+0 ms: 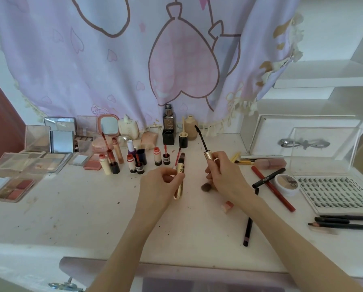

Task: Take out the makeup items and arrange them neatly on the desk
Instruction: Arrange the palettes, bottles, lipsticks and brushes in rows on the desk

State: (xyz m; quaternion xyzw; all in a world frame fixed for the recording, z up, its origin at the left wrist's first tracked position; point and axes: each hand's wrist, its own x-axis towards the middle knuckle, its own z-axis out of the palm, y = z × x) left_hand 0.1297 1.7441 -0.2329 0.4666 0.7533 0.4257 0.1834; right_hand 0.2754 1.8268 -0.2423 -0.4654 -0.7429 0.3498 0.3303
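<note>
Desk (88,209): white, stained, cluttered. Clear acrylic box (323,148) back right; I can't tell its contents. Lash tray (336,194) at right, rows filled. Open palettes (18,186) at left show pink pans. My left hand (161,182) grips the gold mascara tube (179,180), uncapped, over desk centre. My right hand (222,173) pinches the mascara wand (203,144), brush up, apart from the tube.

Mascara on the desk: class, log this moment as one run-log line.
left hand: holds gold mascara tube | right hand: holds mascara wand, brush up, out of tube | red pencil: lying on desk
</note>
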